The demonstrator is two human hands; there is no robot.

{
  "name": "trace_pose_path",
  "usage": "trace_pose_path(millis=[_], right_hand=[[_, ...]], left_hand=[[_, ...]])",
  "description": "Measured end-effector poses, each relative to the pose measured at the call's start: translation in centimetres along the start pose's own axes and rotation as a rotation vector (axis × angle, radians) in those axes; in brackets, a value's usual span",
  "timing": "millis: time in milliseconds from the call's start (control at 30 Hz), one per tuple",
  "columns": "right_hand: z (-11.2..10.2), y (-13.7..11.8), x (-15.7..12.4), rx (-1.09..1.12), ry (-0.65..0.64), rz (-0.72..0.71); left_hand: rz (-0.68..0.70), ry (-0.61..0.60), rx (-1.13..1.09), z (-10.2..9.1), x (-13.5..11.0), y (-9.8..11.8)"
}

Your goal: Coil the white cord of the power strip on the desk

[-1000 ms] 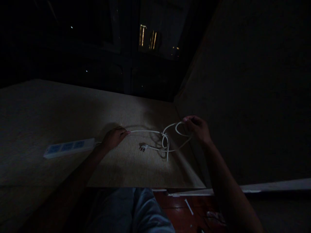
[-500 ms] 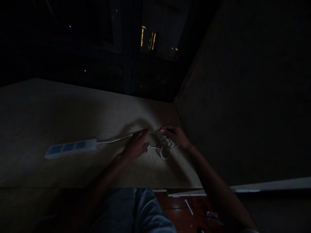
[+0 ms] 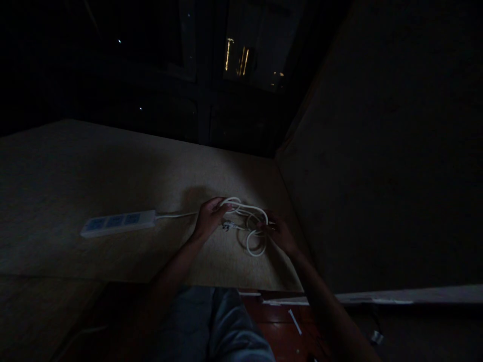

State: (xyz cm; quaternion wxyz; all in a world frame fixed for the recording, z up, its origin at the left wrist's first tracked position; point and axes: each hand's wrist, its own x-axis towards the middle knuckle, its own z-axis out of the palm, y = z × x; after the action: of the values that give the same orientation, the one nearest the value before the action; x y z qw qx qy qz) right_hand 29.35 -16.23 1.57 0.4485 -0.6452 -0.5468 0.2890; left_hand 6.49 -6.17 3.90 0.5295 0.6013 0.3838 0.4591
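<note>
The left hand (image 3: 209, 218) hid a stretch of white cord (image 3: 249, 206) between the power strip (image 3: 117, 224) and the loops. The right hand (image 3: 279, 232) sat so deep in shadow that its separate fingers were hard to tell, and how the cord passed between them was unclear. The pins of the plug (image 3: 229, 226) were too dim to count, and any detail on the strip's 3 blue panels (image 3: 115, 220) was blurred. The lower edge cut off the trousers (image 3: 226, 327) and the right forearm (image 3: 324, 296); the left edge cut off the tabletop (image 3: 132, 166). A small pale object (image 3: 376, 337) at lower right was too dim to name.
</note>
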Motion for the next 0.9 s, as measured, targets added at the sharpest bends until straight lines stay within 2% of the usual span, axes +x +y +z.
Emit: trace_pose_path(millis=[100,200,400,633,767,900], right_hand=[[1.7,-0.5,-0.9,-0.004,0.021,-0.043],[1.8,-1.8,-0.9,0.070,-0.003,-0.025],[-1.0,-4.5,0.5,0.152,0.015,0.019],[-3.5,-7.8,2.9,0.152,-0.206,0.023],[-4.7,-9.7,4.0,-0.023,-0.289,-0.118],[-4.9,-11.5,4.2,-0.263,-0.222,-0.348]], left_hand=[[-0.094,0.041,-0.076,-0.6,-0.8,0.2],[-0.165,0.067,-0.146,-1.4,-1.2,0.6],[-0.221,0.140,-0.267,-3.3,-1.3,1.0],[-0.322,0.150,-0.303,-3.6,-1.8,0.3],[-0.336,0.121,-0.285,-4.1,-2.3,-0.6],[-0.342,0.064,-0.270,-4.2,-3.0,-1.3]])
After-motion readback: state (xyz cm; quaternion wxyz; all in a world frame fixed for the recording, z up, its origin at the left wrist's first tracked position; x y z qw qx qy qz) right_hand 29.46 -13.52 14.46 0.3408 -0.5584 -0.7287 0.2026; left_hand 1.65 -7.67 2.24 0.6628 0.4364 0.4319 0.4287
